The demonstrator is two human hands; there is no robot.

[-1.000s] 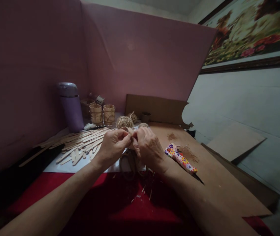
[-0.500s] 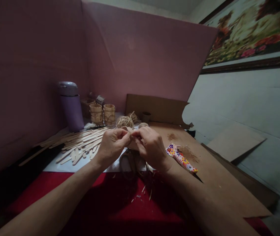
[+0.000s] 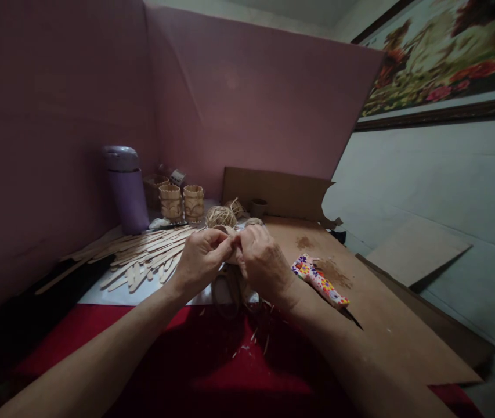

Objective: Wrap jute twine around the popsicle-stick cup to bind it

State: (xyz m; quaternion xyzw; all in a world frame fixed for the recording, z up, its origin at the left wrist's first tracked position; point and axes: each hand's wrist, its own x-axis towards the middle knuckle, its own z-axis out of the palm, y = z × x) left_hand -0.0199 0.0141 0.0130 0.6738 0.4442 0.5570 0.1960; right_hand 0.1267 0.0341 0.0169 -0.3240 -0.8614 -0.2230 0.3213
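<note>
My left hand (image 3: 203,258) and my right hand (image 3: 264,261) meet at the middle of the table, thumbs and fingers pinched together. Between them is a small pale tan piece (image 3: 230,231), mostly covered by the fingers, so its kind does not show. Just below the hands lie scissors (image 3: 225,296), their dark handle loops toward me. Beyond the fingertips rests a ball of natural twine (image 3: 221,216). Flat craft sticks (image 3: 147,252) are spread to the left of my left hand. A flower-patterned glue gun (image 3: 321,281) lies by my right wrist.
A purple bottle (image 3: 127,197) stands at the back left. Two small craft-stick cups (image 3: 171,202) are near it, with a basket behind. Brown cardboard (image 3: 386,325) covers the right side. Red cloth (image 3: 177,360) lies in front, with scraps on it.
My right hand has turned slightly, its fingers curling closer against my left fingertips. My left hand has hardly moved, and the surrounding things stay where they were.
</note>
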